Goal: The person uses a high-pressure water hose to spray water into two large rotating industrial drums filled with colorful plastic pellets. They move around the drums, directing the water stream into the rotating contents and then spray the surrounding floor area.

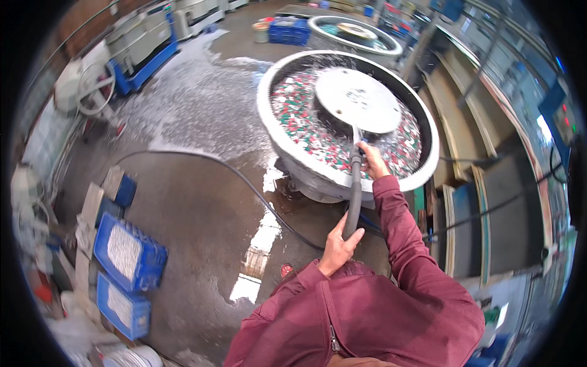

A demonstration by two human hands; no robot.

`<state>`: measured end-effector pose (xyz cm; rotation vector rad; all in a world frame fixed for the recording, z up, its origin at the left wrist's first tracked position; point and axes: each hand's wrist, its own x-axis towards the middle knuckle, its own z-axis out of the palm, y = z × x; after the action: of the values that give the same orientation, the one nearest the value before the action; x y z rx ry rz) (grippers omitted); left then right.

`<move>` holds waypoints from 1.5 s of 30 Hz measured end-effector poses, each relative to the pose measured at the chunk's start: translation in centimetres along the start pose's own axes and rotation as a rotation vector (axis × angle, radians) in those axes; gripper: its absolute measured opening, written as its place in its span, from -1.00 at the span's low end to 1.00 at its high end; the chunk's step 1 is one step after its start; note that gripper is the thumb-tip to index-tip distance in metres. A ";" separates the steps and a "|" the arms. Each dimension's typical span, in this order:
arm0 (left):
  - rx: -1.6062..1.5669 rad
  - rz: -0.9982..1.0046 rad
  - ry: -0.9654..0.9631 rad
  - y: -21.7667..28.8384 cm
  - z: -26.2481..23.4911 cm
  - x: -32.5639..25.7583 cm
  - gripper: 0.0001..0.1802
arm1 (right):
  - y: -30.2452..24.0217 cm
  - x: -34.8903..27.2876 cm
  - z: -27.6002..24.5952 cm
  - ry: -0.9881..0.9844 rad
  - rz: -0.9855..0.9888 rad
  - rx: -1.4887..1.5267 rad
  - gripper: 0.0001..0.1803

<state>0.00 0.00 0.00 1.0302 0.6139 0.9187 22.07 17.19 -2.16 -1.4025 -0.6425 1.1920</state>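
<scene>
And there you are, both hands on the grey hose (pixel 355 196), spraying into the round tub (pixel 263 107)! A pale streak, water by the look of it, shoots from the front end to the near edge of the white disc (pixel 361 104). Now let your right grip (pixel 374 161) do the aiming, small turns of the wrist, while your left grip (pixel 340 246) steadies the tail. Sweep slowly round the disc and out over the red, green and white pieces (pixel 306 137), angled low so the splash goes away from you. Mind the black line (pixel 244 178) looping across the wet floor (pixel 189 244) on your left; a tug there could swing your aim.

And where's the hose? Right inside both grips! Your right is clamped around it just behind the front end, over the tub's near side; your left is wrapped around the lower end, close to your body, outside the rim. Between them, a bare stretch slants up and away from you.
</scene>
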 end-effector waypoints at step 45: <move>-0.020 -0.142 0.023 5.4 -5.7 4.6 -0.32 | -2.7 6.1 8.7 -0.145 -0.068 0.024 -0.69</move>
<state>-4.08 7.72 2.57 0.9472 0.6871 0.8109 16.93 26.63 -0.16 -1.2720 -0.7686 1.2513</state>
